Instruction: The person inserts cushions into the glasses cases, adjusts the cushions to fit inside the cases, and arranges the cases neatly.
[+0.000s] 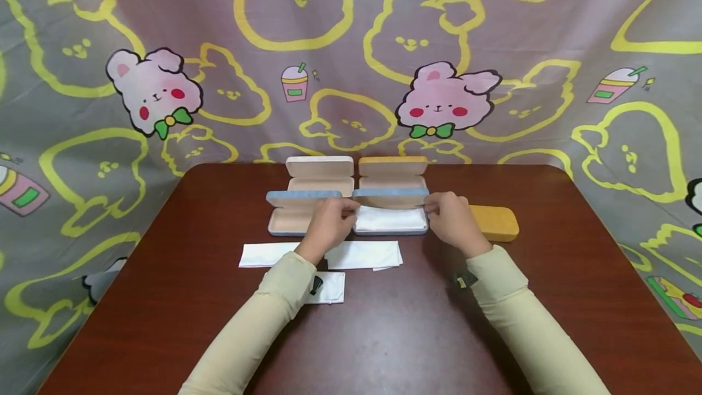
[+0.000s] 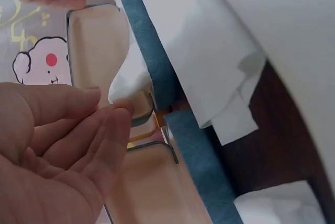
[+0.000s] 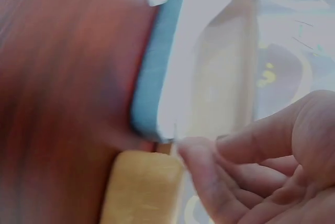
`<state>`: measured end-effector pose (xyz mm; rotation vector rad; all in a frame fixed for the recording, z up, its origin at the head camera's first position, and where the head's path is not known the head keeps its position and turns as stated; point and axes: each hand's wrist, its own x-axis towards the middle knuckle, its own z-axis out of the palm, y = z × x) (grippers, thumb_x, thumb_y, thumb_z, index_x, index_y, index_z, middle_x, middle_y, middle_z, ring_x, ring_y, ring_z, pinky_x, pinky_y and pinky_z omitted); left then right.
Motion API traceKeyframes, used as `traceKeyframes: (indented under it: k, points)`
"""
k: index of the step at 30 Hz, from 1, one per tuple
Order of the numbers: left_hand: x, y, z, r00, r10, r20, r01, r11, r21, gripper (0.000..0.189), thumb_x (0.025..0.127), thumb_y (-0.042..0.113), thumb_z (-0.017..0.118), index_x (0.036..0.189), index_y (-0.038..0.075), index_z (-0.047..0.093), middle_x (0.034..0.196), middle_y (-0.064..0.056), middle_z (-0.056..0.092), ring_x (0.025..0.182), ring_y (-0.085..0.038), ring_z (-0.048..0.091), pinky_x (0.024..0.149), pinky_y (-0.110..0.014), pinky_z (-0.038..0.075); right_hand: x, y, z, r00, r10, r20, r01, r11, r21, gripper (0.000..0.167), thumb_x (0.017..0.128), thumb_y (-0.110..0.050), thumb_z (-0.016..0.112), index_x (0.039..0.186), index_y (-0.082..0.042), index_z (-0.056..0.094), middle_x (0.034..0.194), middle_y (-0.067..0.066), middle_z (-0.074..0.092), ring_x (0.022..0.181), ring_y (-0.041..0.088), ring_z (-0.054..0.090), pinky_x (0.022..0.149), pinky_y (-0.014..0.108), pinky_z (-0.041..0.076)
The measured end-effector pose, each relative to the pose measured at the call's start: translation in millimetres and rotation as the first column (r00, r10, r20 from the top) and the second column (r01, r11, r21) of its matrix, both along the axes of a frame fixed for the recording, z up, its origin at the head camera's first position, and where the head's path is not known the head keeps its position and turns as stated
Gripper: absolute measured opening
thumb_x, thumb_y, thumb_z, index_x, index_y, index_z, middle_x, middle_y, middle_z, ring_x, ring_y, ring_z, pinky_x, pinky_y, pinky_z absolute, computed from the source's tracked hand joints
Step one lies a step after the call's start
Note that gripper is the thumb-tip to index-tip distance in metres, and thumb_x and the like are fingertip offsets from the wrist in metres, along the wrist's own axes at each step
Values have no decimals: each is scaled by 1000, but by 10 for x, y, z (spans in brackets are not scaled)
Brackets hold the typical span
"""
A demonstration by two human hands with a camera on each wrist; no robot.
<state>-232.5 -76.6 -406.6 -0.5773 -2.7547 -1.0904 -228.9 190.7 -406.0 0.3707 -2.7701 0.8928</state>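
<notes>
A folded white cloth (image 1: pixel 390 219) lies in an open blue glasses case (image 1: pixel 390 232), its lid raised at the back. At the case's left end my left hand (image 1: pixel 331 221) pinches the cloth's corner, which rises to the fingertips in the left wrist view. My right hand (image 1: pixel 454 217) is at the opposite end, thumb and forefinger together at the cloth's other corner; motion blurs this in the right wrist view. Another open blue glasses case (image 1: pixel 285 222) stands to the left, partly hidden behind my left hand.
Behind stand an open white glasses case (image 1: pixel 320 167) and an open yellow one (image 1: pixel 392 167). A closed yellow glasses case (image 1: pixel 496 223) lies right of my right hand. Folded white cloths (image 1: pixel 364 255) lie in front, with a smaller white cloth (image 1: pixel 331 288) nearer, partly under my left sleeve.
</notes>
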Motion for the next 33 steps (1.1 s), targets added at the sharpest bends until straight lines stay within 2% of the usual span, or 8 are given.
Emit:
traceKeyframes:
  k: [5,9,11,15,18,21,26,33]
  points:
    - [-11,33,20,998,-51,35,53,996,-67,29,84,-14,53,97,-2,77,87,-13,70,57,-13,36,57,-26,34,56,-31,126,993,48,104,-45,998,-32,32,85,8,52,112,10,70,103,22,72,89,31,67,70,42,52]
    - [-46,52,11,988,-97,123,113,986,-124,15,82,-15,48,73,-3,53,66,-3,43,57,-12,25,56,-24,26,68,-78,137,988,59,141,-59,998,-7,30,87,7,51,110,7,71,102,21,71,85,31,62,71,43,51]
    - [-49,44,5,984,-105,143,122,985,-121,16,81,-14,47,72,-1,49,68,-4,33,57,-13,21,55,-25,24,73,-82,127,991,15,130,-16,1000,4,29,88,5,51,108,8,72,99,20,72,82,28,62,68,40,50]
    - [-32,-8,17,993,-18,112,25,998,-66,27,84,-11,49,88,-2,74,75,-12,60,55,-13,31,55,-26,31,65,-68,170,987,-57,151,62,998,-25,26,88,2,49,92,7,74,74,13,66,57,23,51,51,32,40]
    - [-24,-48,33,989,81,127,-81,997,-8,27,88,-5,51,95,-3,77,83,-15,69,56,-13,45,58,-27,39,36,-45,256,967,-72,246,94,992,-82,31,91,-5,42,72,3,66,60,8,55,47,20,49,46,30,39]
    - [-31,-58,30,956,94,278,-143,976,162,25,94,1,50,95,-10,73,85,-16,68,65,-18,61,64,-30,53,2,-7,333,933,-102,345,154,980,-128,40,99,-17,36,74,4,58,68,13,62,55,22,62,54,33,50]
    - [-54,-31,35,864,50,500,-262,894,364,34,104,16,47,103,-12,67,92,-23,66,78,-32,69,73,-37,60,-45,12,393,872,-127,473,223,963,-153,61,107,-43,27,110,10,56,97,25,68,74,29,72,72,42,58]
    - [-104,-4,65,835,53,547,-290,889,355,52,105,48,47,92,-2,54,93,-30,63,72,-37,68,69,-43,60,-185,-175,441,875,-124,468,133,991,15,67,108,-50,17,95,2,57,80,16,60,70,28,69,72,41,55]
